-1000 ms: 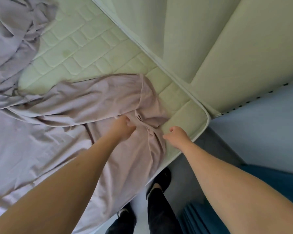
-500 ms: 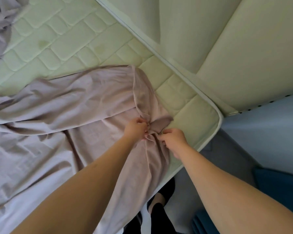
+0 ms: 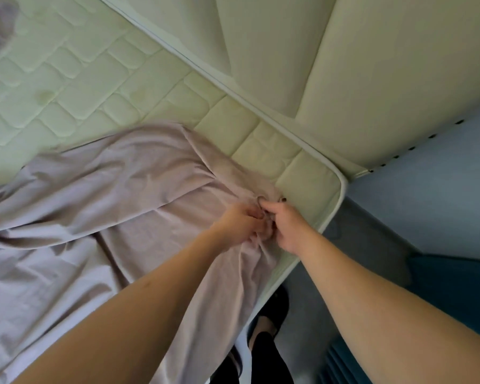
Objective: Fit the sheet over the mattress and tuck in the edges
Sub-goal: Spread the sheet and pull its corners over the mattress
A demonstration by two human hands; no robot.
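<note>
Both forearms are bare from the bottom of the frame up to the left hand [image 3: 240, 224] and right hand [image 3: 287, 227], with no sleeves, watch or bracelet showing. One fingertip of the right hand carries dark nail polish [image 3: 284, 200]. Below, the legs are clad in black trousers [image 3: 263, 358], and a black low-cut shoe [image 3: 275, 304] leaves the top of the foot uncovered. A second dark shoe [image 3: 234, 361] shows only partly.

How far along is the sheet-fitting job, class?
Done: the sheet lies loosely over part of the mattress. In hand: the left hand and right hand grip bunched sheet near the corner. Left: that corner is bare and nothing looks tucked.
</note>
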